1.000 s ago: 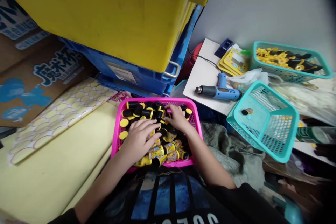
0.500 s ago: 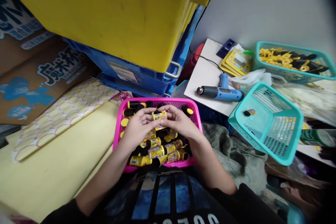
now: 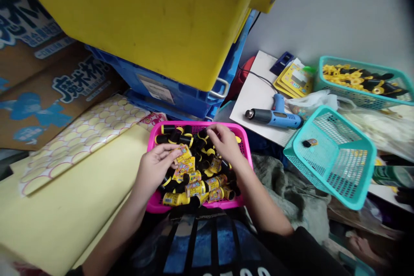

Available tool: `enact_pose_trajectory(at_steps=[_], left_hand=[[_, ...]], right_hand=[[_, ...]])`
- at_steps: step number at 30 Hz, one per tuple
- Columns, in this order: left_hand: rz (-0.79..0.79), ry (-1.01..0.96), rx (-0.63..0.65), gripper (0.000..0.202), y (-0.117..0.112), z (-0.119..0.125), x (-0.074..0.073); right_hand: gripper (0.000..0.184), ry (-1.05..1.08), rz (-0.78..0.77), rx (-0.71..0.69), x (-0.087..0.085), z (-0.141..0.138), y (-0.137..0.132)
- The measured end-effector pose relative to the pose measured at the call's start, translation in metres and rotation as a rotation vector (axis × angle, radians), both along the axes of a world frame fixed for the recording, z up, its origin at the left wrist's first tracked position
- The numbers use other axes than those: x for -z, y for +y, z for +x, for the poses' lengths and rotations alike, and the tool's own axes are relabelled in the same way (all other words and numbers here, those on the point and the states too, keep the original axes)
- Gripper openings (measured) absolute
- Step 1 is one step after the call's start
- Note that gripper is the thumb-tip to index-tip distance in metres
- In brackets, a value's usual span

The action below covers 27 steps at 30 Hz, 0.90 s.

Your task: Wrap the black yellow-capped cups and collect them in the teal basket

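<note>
My left hand (image 3: pixel 158 164) pinches a small yellow printed label (image 3: pixel 183 154) over the left side of a pink basket (image 3: pixel 247 151). More yellow printed labels (image 3: pixel 186 167) lie just below it on the pile. My right hand (image 3: pixel 224 142) is at the basket's far side, its thumb and fingertips closed at the end of a black cylinder (image 3: pixel 202 133). Bare black cylinders with yellow ends fill the far part of the basket. Nearer my body lie several small bottles (image 3: pixel 195 188) with yellow printed wraps and black parts.
A blue heat gun (image 3: pixel 274 117) lies on the white table (image 3: pixel 247 95) to the right. A teal basket (image 3: pixel 359 198) there holds one small labelled piece (image 3: pixel 310 142). Behind it another teal basket (image 3: pixel 362 99) holds yellow and black parts. Stacked crates (image 3: pixel 155 90) stand ahead; yellow sheets (image 3: pixel 80 194) lie left.
My hands, together on a yellow label before, have parted. The left moved left with a label; the right moved toward the black cylinders at the far side.
</note>
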<state>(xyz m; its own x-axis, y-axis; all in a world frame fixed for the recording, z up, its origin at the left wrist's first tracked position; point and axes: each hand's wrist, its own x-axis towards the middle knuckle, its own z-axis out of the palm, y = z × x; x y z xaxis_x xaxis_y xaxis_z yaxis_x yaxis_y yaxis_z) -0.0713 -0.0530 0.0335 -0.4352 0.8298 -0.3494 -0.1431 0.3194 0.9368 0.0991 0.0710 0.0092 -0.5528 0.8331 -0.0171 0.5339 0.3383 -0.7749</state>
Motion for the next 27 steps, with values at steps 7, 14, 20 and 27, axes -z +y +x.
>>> enact_pose_trajectory(at_steps=[7, 14, 20, 27], left_hand=[[0.032, 0.116, -0.156, 0.027, -0.004, -0.010, -0.002], [0.051, -0.040, -0.132, 0.036, -0.008, -0.017, 0.007], [0.079, -0.126, -0.028, 0.036, -0.007, -0.016, 0.013], [0.059, -0.136, -0.003, 0.036, -0.007, -0.007, 0.004]], right_hand=[[0.037, -0.795, 0.436, -0.445, 0.006, -0.023, 0.030], [0.033, -0.834, 0.349, -0.331, 0.012, 0.009, 0.030], [0.046, -0.005, -0.311, -0.052, -0.011, 0.025, 0.007], [0.059, 0.609, -0.694, -0.088, -0.045, -0.001, -0.023]])
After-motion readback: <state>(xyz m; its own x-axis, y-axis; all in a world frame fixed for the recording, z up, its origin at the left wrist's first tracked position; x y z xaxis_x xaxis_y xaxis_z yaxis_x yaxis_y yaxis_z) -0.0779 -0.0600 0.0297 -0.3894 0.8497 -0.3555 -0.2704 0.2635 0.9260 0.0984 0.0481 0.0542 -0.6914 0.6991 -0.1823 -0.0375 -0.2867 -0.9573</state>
